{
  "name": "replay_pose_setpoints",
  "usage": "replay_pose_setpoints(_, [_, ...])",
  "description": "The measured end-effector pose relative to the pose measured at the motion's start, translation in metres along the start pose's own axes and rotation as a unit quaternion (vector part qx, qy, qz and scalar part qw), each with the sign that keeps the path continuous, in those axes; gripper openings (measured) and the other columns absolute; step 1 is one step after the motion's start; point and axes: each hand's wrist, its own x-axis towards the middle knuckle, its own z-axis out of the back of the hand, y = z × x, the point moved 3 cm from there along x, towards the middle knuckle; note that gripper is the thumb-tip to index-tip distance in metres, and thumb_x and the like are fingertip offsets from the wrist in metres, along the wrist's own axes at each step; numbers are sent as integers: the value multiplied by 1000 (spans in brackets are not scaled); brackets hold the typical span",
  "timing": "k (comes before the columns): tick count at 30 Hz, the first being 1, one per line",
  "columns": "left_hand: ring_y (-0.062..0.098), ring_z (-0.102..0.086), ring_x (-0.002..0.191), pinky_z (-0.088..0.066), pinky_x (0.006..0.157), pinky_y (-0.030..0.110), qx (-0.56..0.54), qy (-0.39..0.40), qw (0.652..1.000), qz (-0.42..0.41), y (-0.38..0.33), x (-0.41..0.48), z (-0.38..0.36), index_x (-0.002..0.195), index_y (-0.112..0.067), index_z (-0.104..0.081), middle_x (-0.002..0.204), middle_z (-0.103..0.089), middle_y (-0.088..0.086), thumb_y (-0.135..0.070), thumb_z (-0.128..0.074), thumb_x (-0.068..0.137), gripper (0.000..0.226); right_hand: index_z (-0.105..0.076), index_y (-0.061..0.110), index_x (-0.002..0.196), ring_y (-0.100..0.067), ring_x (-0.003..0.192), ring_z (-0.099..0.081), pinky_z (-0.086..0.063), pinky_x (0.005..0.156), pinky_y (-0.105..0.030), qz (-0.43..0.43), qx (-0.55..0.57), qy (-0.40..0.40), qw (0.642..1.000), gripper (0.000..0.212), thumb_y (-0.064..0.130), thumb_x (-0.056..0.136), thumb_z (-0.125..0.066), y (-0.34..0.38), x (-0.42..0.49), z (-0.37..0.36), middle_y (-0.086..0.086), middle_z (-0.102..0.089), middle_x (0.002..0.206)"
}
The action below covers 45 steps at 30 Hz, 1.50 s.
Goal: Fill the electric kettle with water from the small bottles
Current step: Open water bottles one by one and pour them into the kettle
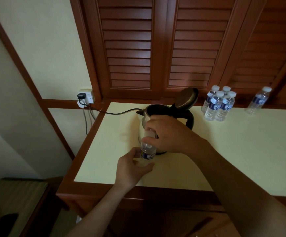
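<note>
1. The cream-topped table (pixel 241 151) stands against brown louvred doors (pixel 127 48).
2. The electric kettle (pixel 144 124) sits toward the table's far left corner, its lid (pixel 186 98) hinged up and open, spout pointing left. Its black cord (pixel 115 112) runs off the left edge to a wall socket (pixel 86 96).
3. The right hand (pixel 166 134) reaches in from the near right, fingers curled down over the top end of a small water bottle (pixel 147 149). It hides much of the kettle's front.
4. The left hand (pixel 132 166) comes up from the near edge and grips the bottle's lower end, thumb on the near side.
5. The held bottle is tilted, just in front of the kettle, above the tabletop.
6. Four capped bottles (pixel 218 105) cluster at the far edge right of the kettle.
7. A fifth bottle (pixel 258 101) stands apart, further right.
</note>
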Motion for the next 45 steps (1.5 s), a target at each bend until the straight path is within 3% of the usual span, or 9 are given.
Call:
replay_pose_setpoints(5, [14, -52, 51, -46, 54, 31, -2, -15, 1000, 6, 6, 2, -3, 89, -29, -58, 75, -63, -12, -46, -83, 69, 36, -65, 25, 125, -4, 89, -52, -44, 76, -21, 18, 117, -23, 993, 34, 32, 92, -68, -7, -8, 6, 15, -48, 107])
replay_pose_setpoints(11, [5, -57, 57, -44, 54, 18, -5, -11, 1000, -7, 5, 1, -2, 96, -29, -63, 78, -66, -16, -41, -86, 72, 35, -68, 25, 101, -5, 79, -57, -45, 66, -19, -62, 190, -127, 971, 25, 40, 83, -77, -50, -56, -23, 12, -61, 94])
replay_pose_setpoints(15, [9, -59, 56, -44, 54, 18, -1, -16, 1000, -3, 6, 2, -3, 94, -31, -62, 76, -64, -15, -47, -84, 70, 36, -67, 28, 94, -5, 84, -57, -47, 72, -28, -163, 142, -132, 967, 24, 47, 83, -74, -101, -82, -75, 15, -60, 90])
replay_pose_setpoints(20, [9, -60, 59, -43, 55, 15, 11, -19, 1000, 13, 8, 4, -3, 97, -30, -62, 79, -64, -17, -48, -85, 70, 39, -68, 29, 107, -19, 104, -53, -44, 90, -33, -256, 3, -84, 963, 49, 66, 80, -54, -133, -85, -124, 10, -60, 113])
replay_pose_setpoints(26, [9, -60, 61, -47, 57, 20, 5, -21, 1000, 20, 3, 2, -1, 100, -35, -65, 82, -68, -16, -59, -82, 71, 41, -71, 28, 100, -24, 109, -58, -48, 91, -43, -235, 14, -194, 952, 38, 59, 80, -63, -125, -93, -135, 8, -67, 116])
replay_pose_setpoints(29, [0, -61, 67, -41, 58, 12, 0, -37, 999, 22, 1, -1, 2, 95, -33, -65, 78, -67, -18, -53, -85, 71, 36, -71, 26, 106, -23, 117, -56, -47, 98, -44, -240, 28, -189, 952, 48, 64, 79, -59, -128, -94, -137, 4, -65, 124])
replay_pose_setpoints(33, [1, -50, 56, -39, 56, 14, -64, -53, 995, 52, 1, -4, 6, 83, -28, -63, 63, -57, -15, -36, -89, 72, 29, -71, 22, 108, -23, 120, -54, -46, 100, -42, -245, 34, -181, 952, 43, 55, 81, -70, -125, -94, -136, 4, -64, 125])
replay_pose_setpoints(38, [6, -70, 77, -58, 74, 22, -118, -71, 988, 72, -7, 2, 23, 100, -21, -72, 83, -75, -8, -24, -89, 73, 32, -72, 21, 109, -23, 118, -55, -47, 99, -41, -242, 31, -187, 952, 42, 53, 82, -71, -125, -94, -135, 4, -66, 123])
replay_pose_setpoints(45, [-4, -65, 82, -48, 69, 7, -24, -125, 992, -2, -30, 46, 68, 106, -23, -70, 90, -72, -16, -28, -90, 71, 41, -72, 22, 109, -24, 116, -55, -48, 96, -42, -237, 10, -192, 952, 47, 58, 82, -60, -126, -94, -137, 4, -66, 123])
